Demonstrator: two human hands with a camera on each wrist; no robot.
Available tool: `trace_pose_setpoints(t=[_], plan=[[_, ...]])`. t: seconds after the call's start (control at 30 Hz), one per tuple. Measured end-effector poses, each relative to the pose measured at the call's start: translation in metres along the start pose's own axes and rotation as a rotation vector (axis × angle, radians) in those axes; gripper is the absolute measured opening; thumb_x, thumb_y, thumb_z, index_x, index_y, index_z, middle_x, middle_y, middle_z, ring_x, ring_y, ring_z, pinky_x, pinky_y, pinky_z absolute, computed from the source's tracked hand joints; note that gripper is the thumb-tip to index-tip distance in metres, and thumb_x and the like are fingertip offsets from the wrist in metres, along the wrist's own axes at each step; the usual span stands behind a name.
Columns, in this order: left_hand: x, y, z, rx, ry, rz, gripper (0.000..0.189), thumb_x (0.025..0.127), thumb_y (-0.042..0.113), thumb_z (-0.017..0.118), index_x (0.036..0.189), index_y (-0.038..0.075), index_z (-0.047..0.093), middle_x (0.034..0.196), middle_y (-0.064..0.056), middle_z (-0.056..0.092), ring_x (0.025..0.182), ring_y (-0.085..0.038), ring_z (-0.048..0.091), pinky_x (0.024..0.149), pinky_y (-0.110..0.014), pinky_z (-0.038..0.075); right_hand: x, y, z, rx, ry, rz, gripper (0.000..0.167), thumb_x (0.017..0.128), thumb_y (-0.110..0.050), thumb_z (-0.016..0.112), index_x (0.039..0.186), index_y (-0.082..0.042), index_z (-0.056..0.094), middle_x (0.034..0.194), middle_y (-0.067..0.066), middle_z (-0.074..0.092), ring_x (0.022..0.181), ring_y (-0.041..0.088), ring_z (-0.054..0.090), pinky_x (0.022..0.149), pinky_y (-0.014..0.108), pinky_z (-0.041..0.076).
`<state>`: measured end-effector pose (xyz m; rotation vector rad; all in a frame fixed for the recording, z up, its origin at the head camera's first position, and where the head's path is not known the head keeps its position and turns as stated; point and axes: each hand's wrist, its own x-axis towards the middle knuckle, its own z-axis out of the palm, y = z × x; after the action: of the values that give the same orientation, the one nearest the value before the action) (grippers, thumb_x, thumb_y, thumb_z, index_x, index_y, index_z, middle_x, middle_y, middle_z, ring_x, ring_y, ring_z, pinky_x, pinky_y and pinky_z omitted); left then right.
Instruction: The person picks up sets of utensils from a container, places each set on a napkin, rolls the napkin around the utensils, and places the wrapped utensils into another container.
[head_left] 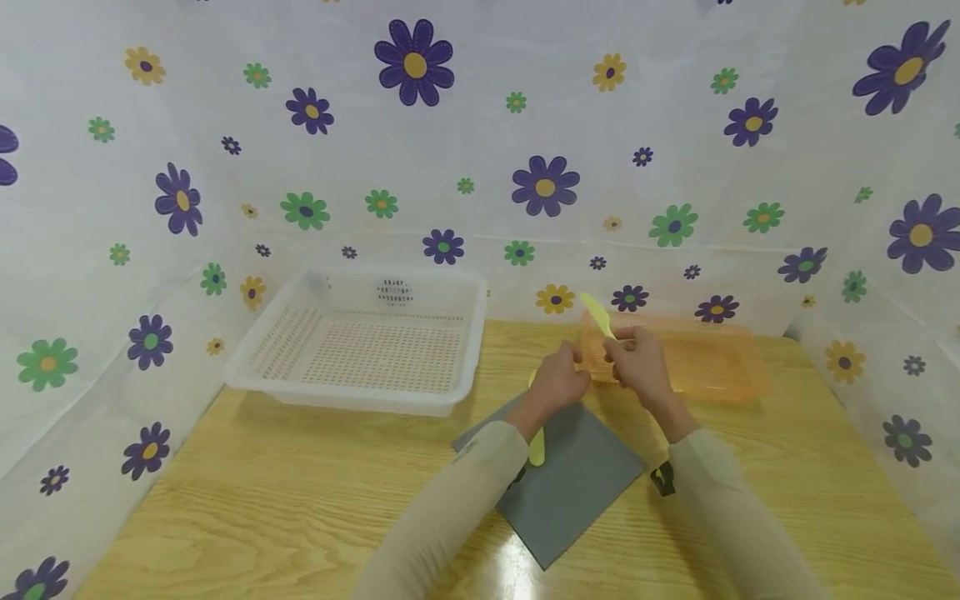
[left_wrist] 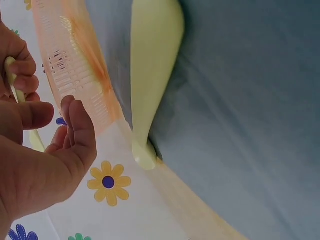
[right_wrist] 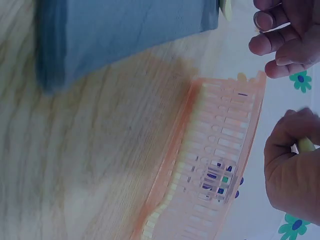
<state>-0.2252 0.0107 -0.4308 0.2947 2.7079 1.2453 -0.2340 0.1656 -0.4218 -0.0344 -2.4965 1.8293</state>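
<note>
My right hand (head_left: 641, 364) grips a yellow plastic knife (head_left: 597, 315), its blade pointing up and away, above the orange basket's left end. My left hand (head_left: 553, 383) hovers just left of it, fingers loosely bent, with nothing in them. Beneath the left forearm lies a folded grey cloth (head_left: 577, 487), set diagonally on the table. On that cloth rests a second pale yellow utensil (left_wrist: 152, 65), with a broad near end and a narrower neck. Part of it is hidden by the left wrist in the head view.
A white perforated basket (head_left: 360, 401) stands at the back left. The shallow orange slotted basket (head_left: 720, 385) sits at the back right, behind the right hand. Flower-patterned white sheeting (head_left: 480, 133) encloses the back and sides of the wooden table (head_left: 300, 492).
</note>
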Motion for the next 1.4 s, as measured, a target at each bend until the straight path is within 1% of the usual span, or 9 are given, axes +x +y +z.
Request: trace_pose_setpoints(t=[0.13,0.33,0.63,0.77,0.87,0.97,1.1,1.23,1.4], plan=[[-0.005,-0.001,-0.004,0.066,0.028,0.008,0.025,0.094,0.013,0.057,0.117,0.004,0.058,0.112,-0.013,0.066,0.074,-0.018,0.052,0.063,-0.028,0.042,0.0,0.003,0.004,-0.032,0.036,0.004,0.037,0.102,-0.021,0.044,0.115,0.01,0.06,0.077,0.009,0.059,0.049,0.006,0.044,0.043,0.021,0.036],[-0.016,-0.003,-0.011,0.132,0.024,0.05,0.013,0.095,0.01,0.054,0.106,0.006,0.058,0.094,-0.009,0.064,0.066,-0.015,0.05,0.056,-0.027,0.041,-0.009,-0.001,0.01,-0.019,0.012,0.037,0.042,0.102,-0.025,0.042,0.114,0.01,0.063,0.075,0.001,0.052,0.051,0.005,0.04,0.044,0.02,0.034],[-0.034,-0.005,-0.022,0.23,0.021,0.052,0.007,0.097,0.012,0.052,0.094,0.011,0.058,0.075,0.0,0.058,0.057,-0.012,0.049,0.048,-0.025,0.038,-0.026,-0.014,0.023,0.115,-0.118,0.083,0.035,0.104,-0.02,0.05,0.112,0.013,0.055,0.076,0.004,0.052,0.061,0.01,0.049,0.053,0.023,0.046],[-0.042,-0.009,-0.027,0.259,0.03,0.066,0.012,0.099,0.013,0.05,0.09,0.011,0.058,0.073,-0.001,0.059,0.055,-0.011,0.049,0.046,-0.026,0.037,-0.03,-0.016,0.031,0.198,-0.183,0.106,0.033,0.104,-0.013,0.047,0.118,0.017,0.049,0.081,0.007,0.058,0.065,0.011,0.059,0.057,0.025,0.053],[-0.048,-0.012,-0.03,0.274,0.024,0.071,0.013,0.099,0.014,0.049,0.092,0.012,0.059,0.084,-0.003,0.067,0.055,-0.011,0.047,0.047,-0.025,0.036,-0.033,-0.016,0.037,0.253,-0.223,0.115,0.037,0.103,-0.006,0.043,0.13,0.019,0.042,0.086,0.013,0.063,0.069,0.013,0.065,0.066,0.03,0.058],[-0.053,-0.015,-0.034,0.293,-0.003,0.071,0.012,0.099,0.013,0.049,0.095,0.011,0.06,0.088,-0.005,0.068,0.054,-0.011,0.046,0.047,-0.024,0.035,-0.036,-0.014,0.042,0.24,-0.245,0.106,0.043,0.102,-0.003,0.041,0.139,0.018,0.036,0.099,0.025,0.066,0.077,0.016,0.069,0.077,0.036,0.059],[-0.059,-0.021,-0.04,0.31,-0.03,0.083,0.01,0.097,0.01,0.051,0.096,0.007,0.06,0.079,-0.004,0.062,0.056,-0.012,0.047,0.048,-0.025,0.036,-0.039,-0.01,0.047,0.196,-0.281,0.085,0.043,0.101,-0.001,0.041,0.139,0.019,0.037,0.116,0.038,0.061,0.092,0.031,0.072,0.087,0.044,0.056],[-0.064,-0.029,-0.045,0.373,-0.039,0.109,0.005,0.094,0.007,0.055,0.092,0.006,0.059,0.077,-0.002,0.057,0.059,-0.013,0.047,0.05,-0.025,0.037,-0.041,-0.006,0.052,0.159,-0.292,0.078,0.042,0.101,0.0,0.044,0.138,0.018,0.039,0.114,0.038,0.062,0.098,0.039,0.07,0.082,0.04,0.058],[-0.07,-0.036,-0.048,0.456,-0.075,0.14,0.012,0.099,0.008,0.052,0.089,0.004,0.058,0.071,-0.003,0.052,0.06,-0.014,0.045,0.05,-0.026,0.037,-0.043,0.0,0.057,0.093,-0.278,0.065,0.042,0.099,0.001,0.046,0.136,0.018,0.039,0.107,0.035,0.065,0.087,0.032,0.071,0.069,0.03,0.058]])
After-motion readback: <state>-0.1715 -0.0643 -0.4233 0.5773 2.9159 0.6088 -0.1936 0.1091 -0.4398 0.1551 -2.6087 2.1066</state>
